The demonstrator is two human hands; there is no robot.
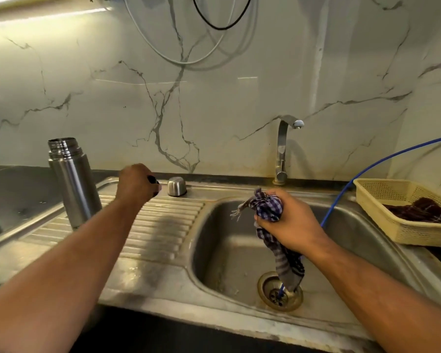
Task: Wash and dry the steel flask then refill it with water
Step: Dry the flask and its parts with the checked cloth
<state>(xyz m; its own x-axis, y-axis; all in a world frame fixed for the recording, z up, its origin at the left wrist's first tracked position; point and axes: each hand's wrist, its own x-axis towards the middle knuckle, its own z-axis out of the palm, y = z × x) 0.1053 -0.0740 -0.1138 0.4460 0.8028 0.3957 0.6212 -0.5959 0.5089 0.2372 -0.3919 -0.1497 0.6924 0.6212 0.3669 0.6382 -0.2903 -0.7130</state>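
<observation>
Flask (pixel 73 182) stands upright on the ribbed drainboard (pixel 163 225) at left, long axis vertical, open mouth up, no lid. Left hand (pixel 138 183) reaches past it, arm stretched out, fingers curled around a small black piece (pixel 153 180) at the back edge, just beside the steel cap (pixel 177 186). Right hand (pixel 288 220) clenches a bunched checked cloth (pixel 267 207) over the sink (pixel 227 238), tail hanging toward the drain (pixel 280 294). Drainboard front is open. Tap (pixel 281 149) behind, yellow basket (pixel 382 200) at right.
</observation>
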